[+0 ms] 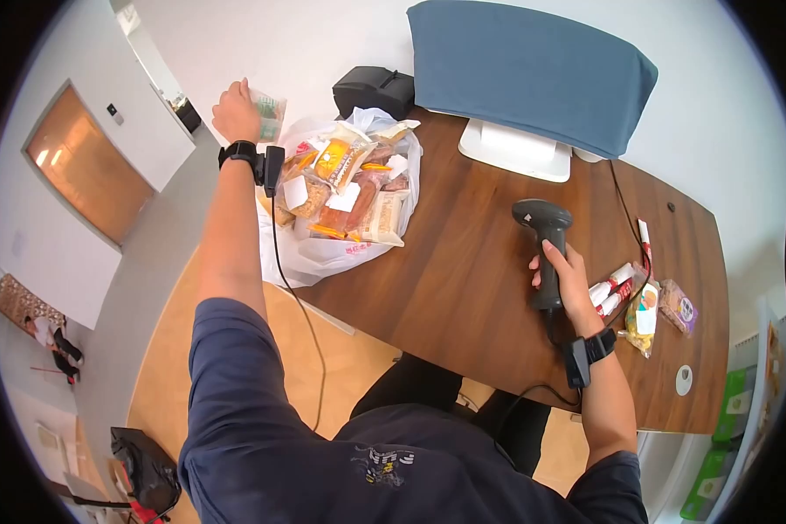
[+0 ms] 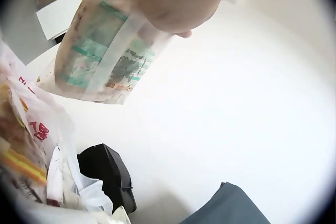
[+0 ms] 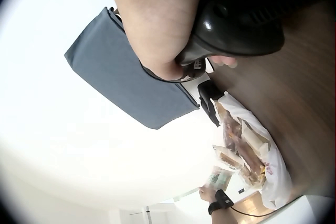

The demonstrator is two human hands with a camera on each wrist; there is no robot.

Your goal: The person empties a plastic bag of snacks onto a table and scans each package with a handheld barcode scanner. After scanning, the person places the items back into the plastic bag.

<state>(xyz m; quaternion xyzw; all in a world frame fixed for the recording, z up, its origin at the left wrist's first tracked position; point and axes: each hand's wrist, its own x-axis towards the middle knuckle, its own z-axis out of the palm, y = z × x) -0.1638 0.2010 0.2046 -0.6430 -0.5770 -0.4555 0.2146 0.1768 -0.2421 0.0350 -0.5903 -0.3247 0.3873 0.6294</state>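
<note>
My left hand [image 1: 236,113] grips a clear snack packet with green print [image 1: 271,116] by its upper part, held up beyond the far left of the table. In the left wrist view the packet [image 2: 105,56] hangs below the hand, its seam side showing. Just right of that hand sits a white plastic bag [image 1: 284,258], spread around several packaged snacks [image 1: 345,183]. My right hand [image 1: 572,284] grips a black barcode scanner [image 1: 543,253] by its handle over the right part of the table, the scanner's head pointing away from me.
A monitor under a blue-grey cover [image 1: 533,74] stands at the back of the wooden table [image 1: 445,236], beside a black box-shaped device [image 1: 373,90]. Red-and-white sticks [image 1: 613,288], a yellow snack packet [image 1: 644,319] and another small packet [image 1: 678,306] lie at the right. Cables trail from both wrists.
</note>
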